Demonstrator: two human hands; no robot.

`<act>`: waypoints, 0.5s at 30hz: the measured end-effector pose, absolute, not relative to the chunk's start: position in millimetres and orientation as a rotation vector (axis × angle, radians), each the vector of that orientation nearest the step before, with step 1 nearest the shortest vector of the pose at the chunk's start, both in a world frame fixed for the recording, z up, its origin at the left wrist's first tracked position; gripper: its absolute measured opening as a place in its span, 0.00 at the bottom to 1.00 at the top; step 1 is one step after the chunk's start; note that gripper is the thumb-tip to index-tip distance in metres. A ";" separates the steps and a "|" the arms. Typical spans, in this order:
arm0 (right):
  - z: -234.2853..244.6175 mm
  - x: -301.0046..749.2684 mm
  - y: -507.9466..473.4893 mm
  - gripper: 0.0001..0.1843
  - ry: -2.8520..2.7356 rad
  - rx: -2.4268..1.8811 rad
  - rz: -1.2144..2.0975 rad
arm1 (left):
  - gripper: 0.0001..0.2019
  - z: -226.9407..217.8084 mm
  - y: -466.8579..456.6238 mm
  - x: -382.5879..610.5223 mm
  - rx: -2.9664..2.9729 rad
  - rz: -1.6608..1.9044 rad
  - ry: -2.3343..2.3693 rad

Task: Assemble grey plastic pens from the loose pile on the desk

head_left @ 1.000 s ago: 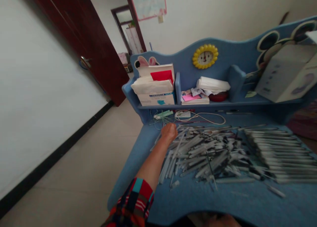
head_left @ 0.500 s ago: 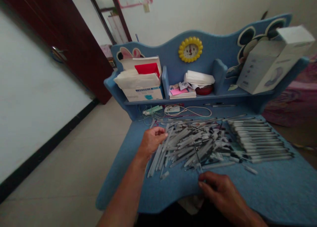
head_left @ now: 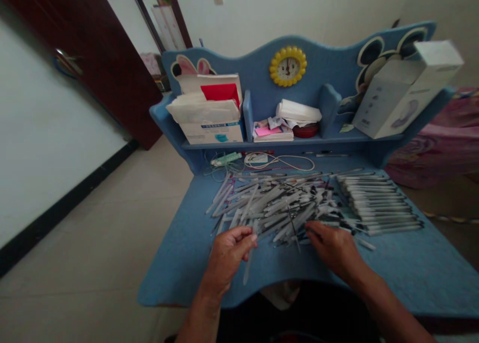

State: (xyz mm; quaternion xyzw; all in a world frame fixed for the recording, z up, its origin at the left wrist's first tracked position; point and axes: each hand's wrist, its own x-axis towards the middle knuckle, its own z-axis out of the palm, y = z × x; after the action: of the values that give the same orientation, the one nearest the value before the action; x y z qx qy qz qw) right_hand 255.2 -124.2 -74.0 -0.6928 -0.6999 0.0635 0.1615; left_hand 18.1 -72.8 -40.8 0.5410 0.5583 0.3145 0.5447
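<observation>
My left hand (head_left: 234, 250) is closed in a pinch on a translucent pen barrel (head_left: 247, 270), which slants down toward the desk's front edge. Loose pen parts (head_left: 277, 205), mostly clear barrels with dark refills and small caps, lie in a jumbled pile beyond both hands. At the pile's front right, my right hand (head_left: 333, 245) has its thumb and forefinger pressed together; what is between them, if anything, is hidden. A thin dark refill (head_left: 292, 220) lies across the pile, left of my right fingertips. To the right, pens with dark ends (head_left: 381, 205) lie side by side in a neat row.
The blue desk (head_left: 172, 263) has a raised shelf at the back. On it stand a box of papers (head_left: 213, 131), a notebook stack (head_left: 273, 133) and a tall white box (head_left: 396, 101). A white cable (head_left: 284, 158) and a green-white strip (head_left: 226, 159) lie below the shelf.
My left hand has drawn back toward me and now pinches a clear barrel. My right hand has moved forward to the pile's front right, away from the refill's near end. The view has shifted slightly.
</observation>
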 end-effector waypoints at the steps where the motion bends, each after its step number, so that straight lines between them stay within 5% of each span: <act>1: -71.0 252.8 -120.8 0.13 -2.091 -1.954 0.103 | 0.13 -42.1 -75.9 18.8 1.282 0.734 1.315; 15: -42.2 244.8 -70.9 0.07 -2.963 -1.243 -0.305 | 0.09 -43.2 -95.0 21.8 1.303 0.694 1.222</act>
State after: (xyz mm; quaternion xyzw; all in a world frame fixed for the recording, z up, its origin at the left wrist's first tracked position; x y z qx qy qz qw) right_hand 244.8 -70.9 -42.2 -0.3848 -0.9172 -0.0945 -0.0429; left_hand 21.8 -95.0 -43.2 0.5563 0.5219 0.2962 0.5749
